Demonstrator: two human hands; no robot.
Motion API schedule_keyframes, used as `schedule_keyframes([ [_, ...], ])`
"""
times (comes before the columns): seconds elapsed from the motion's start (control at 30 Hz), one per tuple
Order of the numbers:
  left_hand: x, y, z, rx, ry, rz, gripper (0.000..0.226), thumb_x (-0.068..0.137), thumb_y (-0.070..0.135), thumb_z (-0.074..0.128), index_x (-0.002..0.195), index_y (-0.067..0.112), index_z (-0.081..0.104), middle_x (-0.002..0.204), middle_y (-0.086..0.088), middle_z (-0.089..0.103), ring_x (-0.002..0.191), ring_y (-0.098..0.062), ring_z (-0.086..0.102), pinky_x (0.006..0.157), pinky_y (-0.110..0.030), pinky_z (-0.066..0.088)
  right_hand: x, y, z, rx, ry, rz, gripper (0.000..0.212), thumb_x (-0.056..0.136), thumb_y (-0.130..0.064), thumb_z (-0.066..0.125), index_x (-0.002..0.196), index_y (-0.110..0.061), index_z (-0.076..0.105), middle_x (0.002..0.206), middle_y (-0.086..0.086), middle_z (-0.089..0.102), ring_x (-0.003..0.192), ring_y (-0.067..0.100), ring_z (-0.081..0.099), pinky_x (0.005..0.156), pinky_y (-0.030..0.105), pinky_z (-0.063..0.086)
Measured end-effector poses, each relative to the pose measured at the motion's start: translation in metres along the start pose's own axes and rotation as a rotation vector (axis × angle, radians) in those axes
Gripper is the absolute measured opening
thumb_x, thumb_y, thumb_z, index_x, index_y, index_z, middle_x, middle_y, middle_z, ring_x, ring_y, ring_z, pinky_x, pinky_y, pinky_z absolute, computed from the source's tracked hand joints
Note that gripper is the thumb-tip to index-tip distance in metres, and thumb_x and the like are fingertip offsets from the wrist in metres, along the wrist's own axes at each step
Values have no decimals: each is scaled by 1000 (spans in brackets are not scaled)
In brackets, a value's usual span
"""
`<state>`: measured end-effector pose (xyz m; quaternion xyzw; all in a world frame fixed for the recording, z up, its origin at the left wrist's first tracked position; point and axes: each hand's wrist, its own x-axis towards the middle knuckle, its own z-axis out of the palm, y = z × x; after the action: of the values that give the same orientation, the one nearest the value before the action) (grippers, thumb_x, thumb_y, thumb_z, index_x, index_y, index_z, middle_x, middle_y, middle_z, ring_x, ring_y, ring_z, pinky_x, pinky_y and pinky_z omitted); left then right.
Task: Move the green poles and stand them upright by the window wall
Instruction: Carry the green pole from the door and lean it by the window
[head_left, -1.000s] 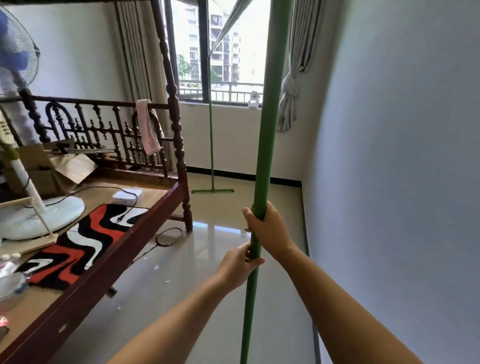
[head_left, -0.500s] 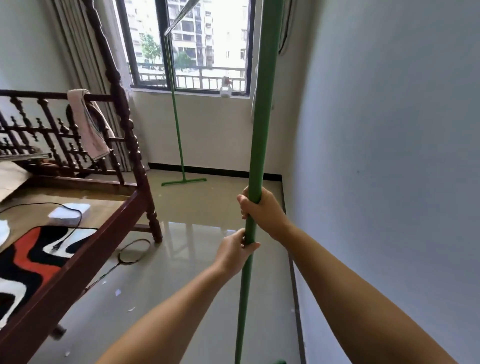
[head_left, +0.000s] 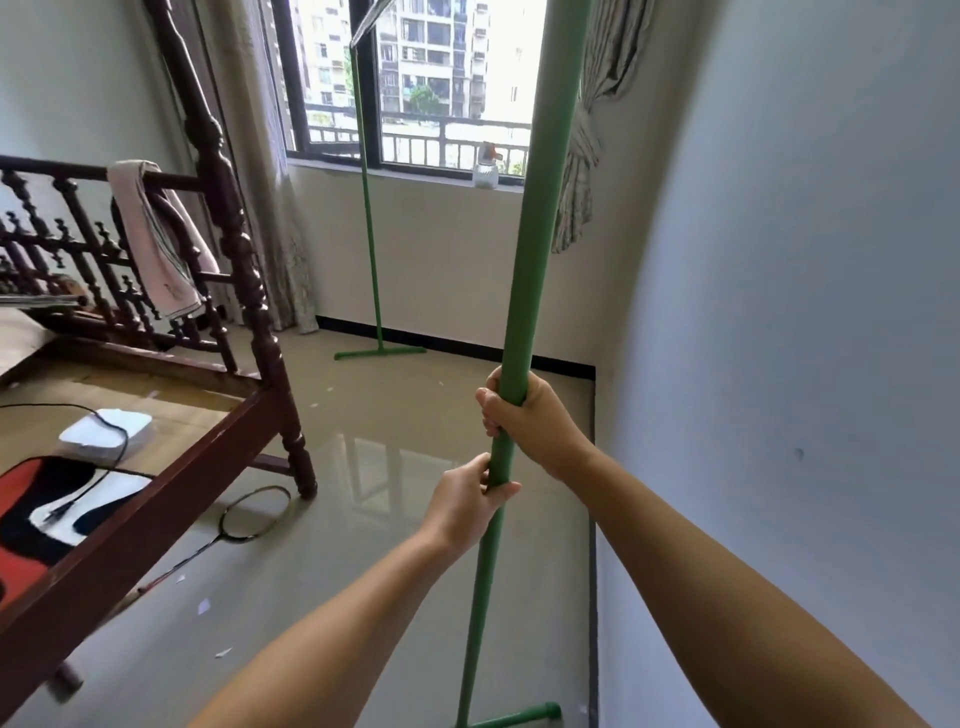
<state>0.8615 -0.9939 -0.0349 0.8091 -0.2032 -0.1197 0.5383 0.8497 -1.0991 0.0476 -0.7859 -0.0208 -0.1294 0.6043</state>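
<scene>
Two green poles in view. Wooden bed frame (head_left: 156, 499) on the left. Held pole (head_left: 524, 291) near upright beside the right wall, its crossbar foot (head_left: 519, 719) at the bottom edge. Second pole (head_left: 370, 234) stands at the window wall, foot on the floor. Right hand (head_left: 530, 421) wrapped around the held pole, left hand (head_left: 467, 506) gripping just below. Badminton racket (head_left: 249, 514) on the floor by the bedpost.
</scene>
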Motion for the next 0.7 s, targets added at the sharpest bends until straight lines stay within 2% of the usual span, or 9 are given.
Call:
schedule_keyframes([
  [0.17,58,4,15,25,-8,55,25,81,29,64,103,18,59,93,-4,69,84,-17,65,79,-31,56,46,16,-31,15,14,-27,11,86,-6,53,77,-10,48,61,3,48,55,15,47,60,27,49],
  [0.33,104,10,26,68,-29,105,22,81,28,64,100,17,59,83,2,64,74,-11,62,65,-19,52,79,28,-58,27,31,-23,12,86,-5,53,75,-9,48,60,3,49,55,15,48,58,25,50],
  [0.5,135,21,58,93,-90,135,18,79,33,66,87,19,57,79,-2,65,74,-20,64,72,-39,57,90,36,-91,141,205,52,21,87,-11,55,68,-11,46,51,2,43,46,15,42,50,24,42],
  [0.7,168,33,83,102,-147,114,21,78,32,66,89,16,58,83,-7,67,77,-23,65,76,-44,55,107,48,-121,178,245,109,25,87,-7,53,63,-13,46,45,-1,42,43,15,37,47,26,36],
])
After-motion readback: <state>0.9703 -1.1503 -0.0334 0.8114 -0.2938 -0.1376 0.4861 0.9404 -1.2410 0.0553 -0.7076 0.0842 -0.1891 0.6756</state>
